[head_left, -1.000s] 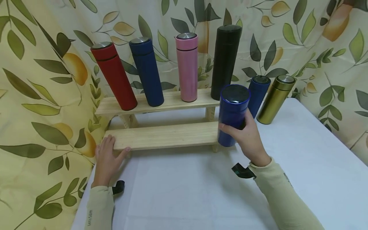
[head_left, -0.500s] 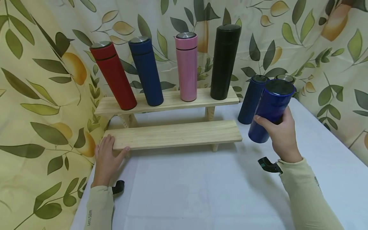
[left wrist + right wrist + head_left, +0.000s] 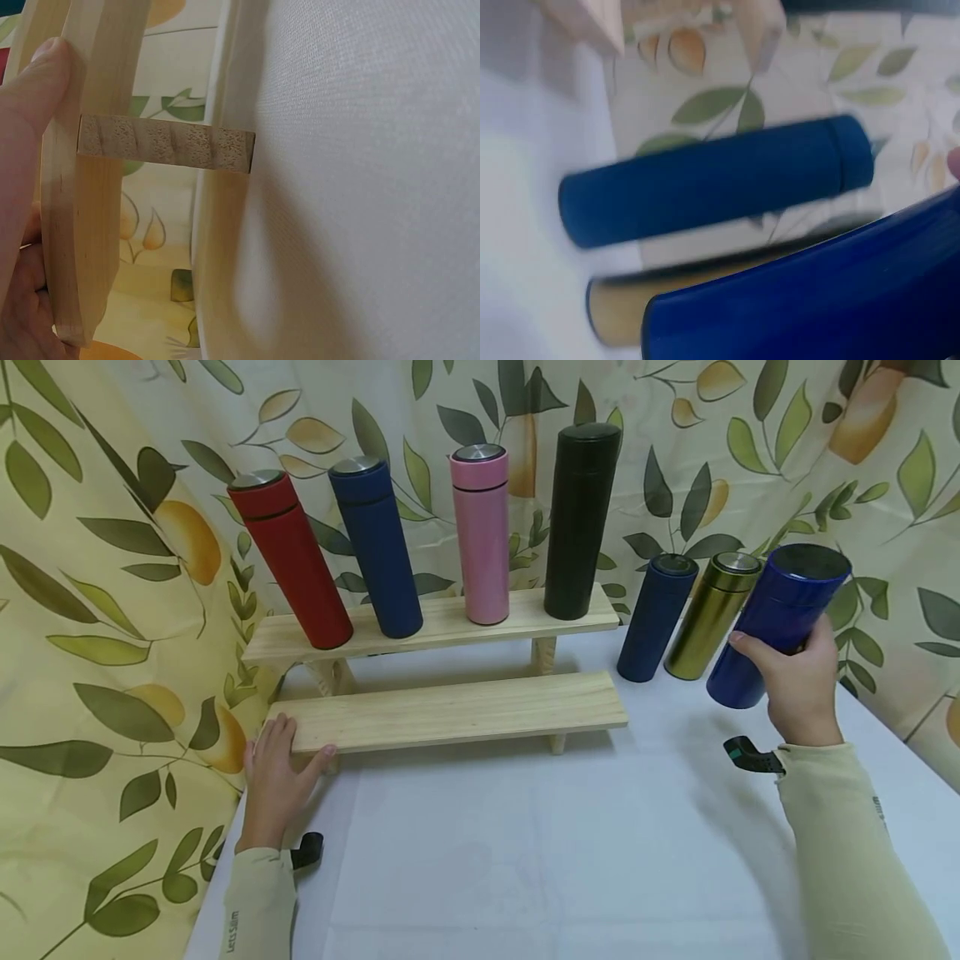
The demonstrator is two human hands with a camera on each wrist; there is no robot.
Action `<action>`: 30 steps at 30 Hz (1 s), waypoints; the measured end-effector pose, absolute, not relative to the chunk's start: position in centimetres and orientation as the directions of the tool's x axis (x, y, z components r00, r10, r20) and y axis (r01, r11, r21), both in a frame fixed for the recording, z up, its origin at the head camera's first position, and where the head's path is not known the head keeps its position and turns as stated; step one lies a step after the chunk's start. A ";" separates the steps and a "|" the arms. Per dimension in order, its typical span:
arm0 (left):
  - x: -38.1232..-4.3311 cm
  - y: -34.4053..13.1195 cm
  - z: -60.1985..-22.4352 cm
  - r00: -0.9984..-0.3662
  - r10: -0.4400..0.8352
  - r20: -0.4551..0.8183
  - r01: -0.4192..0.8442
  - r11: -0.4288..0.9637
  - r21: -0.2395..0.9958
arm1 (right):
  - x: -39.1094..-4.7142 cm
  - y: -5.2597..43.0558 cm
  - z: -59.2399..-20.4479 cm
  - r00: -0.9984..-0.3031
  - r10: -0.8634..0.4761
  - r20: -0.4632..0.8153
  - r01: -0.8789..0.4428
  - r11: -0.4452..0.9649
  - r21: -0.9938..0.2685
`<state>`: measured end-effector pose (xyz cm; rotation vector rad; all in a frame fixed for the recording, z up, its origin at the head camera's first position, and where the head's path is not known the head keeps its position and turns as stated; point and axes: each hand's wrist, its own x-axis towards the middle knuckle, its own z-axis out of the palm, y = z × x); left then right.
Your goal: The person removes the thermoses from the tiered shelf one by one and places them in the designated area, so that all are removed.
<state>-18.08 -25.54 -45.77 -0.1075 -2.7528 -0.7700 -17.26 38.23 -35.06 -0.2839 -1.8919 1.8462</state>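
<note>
Glossy cobalt-blue cylindrical flask with black lid (image 3: 780,610): head view, far right of the white-covered desk (image 3: 480,860), beside a metallic-gold, silver-lidded flask (image 3: 712,618), seemingly lifted. Right hand's (image 3: 806,685) grip clamped round its side, probably because the body is wide. Left hand (image 3: 277,777) holds the left end of a pale wooden lower shelf (image 3: 457,714), presumably steadying it.

Left wrist view: thumb along shelf edge, fingers curled at its end.

Right wrist view: flask smooth, unmarked, shinier than the slim matte navy flask (image 3: 716,180); grip can't be judged here.
</note>
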 end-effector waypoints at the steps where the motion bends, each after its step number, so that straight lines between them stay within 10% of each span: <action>1: -18.1 -25.5 -45.8 -0.957 -0.003 0.289 0.147 0.856 0.496 | -17.6 38.7 -35.2 -0.859 0.477 0.183 -0.178 0.055 -0.982; 30: -18.5 -25.8 -46.2 -0.962 -0.012 0.273 0.130 0.858 0.498 | -24.5 47.1 -36.4 -0.841 0.537 -0.070 -0.055 -0.212 -0.976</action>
